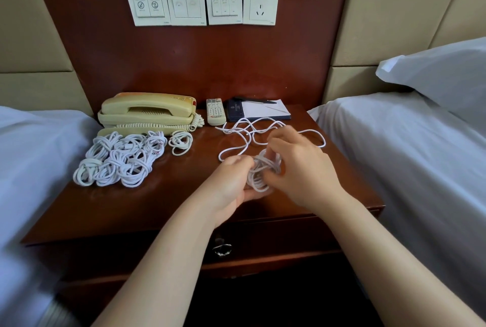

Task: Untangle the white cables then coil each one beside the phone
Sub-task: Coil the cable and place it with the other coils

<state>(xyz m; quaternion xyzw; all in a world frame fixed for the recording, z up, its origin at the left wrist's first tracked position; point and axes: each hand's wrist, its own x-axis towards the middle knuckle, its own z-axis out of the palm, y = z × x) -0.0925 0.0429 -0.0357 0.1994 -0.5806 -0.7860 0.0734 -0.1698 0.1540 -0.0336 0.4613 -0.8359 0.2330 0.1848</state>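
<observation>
Head view: left hand clamps the half-wound coil steady; right hand pinches its strands, slack cable trailing beyond.

Hotel room: nightstand with phone between two beds.

Dark reddish-brown wooden nightstand stands between two beds; glossy top, one drawer in front with a metal knob. Left bed and right bed both have pale sheets; a white pillow lies on the right one. Behind is a matching wood wall panel, flanked by padded beige panels. The wood panel carries a row of three white switch plates and one socket. Light is soft and even, with faint reflections on the nightstand top.
</observation>
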